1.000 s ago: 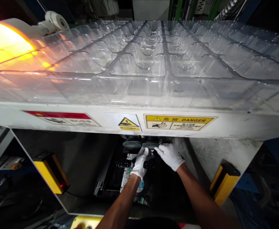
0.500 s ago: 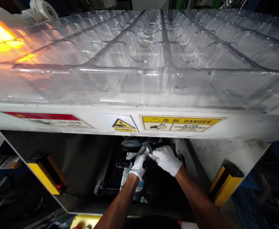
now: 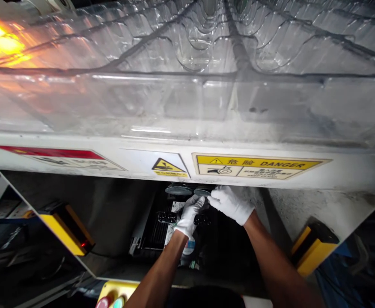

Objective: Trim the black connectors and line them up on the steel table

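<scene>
Your left hand (image 3: 190, 212) and right hand (image 3: 231, 204) curl at the rightmost grey disc (image 3: 202, 193) — probably to steady its rim — though whether either pinches, I can't tell.

White ledge (image 3: 351, 173); clear tray (image 3: 174, 96) atop

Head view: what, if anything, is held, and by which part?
The right grey disc: right hand at its right edge, left hand at its near edge; actual grip cannot be told.
</scene>
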The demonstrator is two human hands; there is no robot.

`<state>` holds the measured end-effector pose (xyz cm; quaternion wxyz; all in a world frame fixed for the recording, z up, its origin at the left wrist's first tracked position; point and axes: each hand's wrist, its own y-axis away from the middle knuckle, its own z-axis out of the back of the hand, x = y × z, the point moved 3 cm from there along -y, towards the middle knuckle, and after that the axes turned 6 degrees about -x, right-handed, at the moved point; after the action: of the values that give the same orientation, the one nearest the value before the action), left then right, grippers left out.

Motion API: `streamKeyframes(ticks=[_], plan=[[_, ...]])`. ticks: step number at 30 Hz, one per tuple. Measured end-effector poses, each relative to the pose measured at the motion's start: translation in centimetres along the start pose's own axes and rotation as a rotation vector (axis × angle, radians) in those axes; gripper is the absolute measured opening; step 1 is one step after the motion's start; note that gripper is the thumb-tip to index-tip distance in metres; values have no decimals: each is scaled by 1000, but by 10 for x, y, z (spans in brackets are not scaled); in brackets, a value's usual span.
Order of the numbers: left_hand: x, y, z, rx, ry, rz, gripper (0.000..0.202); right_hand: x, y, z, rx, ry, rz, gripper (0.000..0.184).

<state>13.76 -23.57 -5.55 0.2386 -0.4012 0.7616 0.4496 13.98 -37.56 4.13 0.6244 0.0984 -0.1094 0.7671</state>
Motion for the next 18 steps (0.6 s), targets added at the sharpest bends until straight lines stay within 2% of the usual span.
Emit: streamKeyframes(ticks=[4, 10, 13, 18], plan=[[3, 0, 1, 12, 8, -11, 44, 4, -1, 0, 0, 35, 55, 34], [-1, 1, 4, 14, -5, -38, 43, 21, 2, -9, 33, 1, 244, 30], [-2, 2, 5, 22, -22, -33, 41, 17, 2, -2, -2, 18, 182, 34], [8, -6, 8, 13, -21, -37, 39, -1, 3, 6, -29, 64, 39, 30]])
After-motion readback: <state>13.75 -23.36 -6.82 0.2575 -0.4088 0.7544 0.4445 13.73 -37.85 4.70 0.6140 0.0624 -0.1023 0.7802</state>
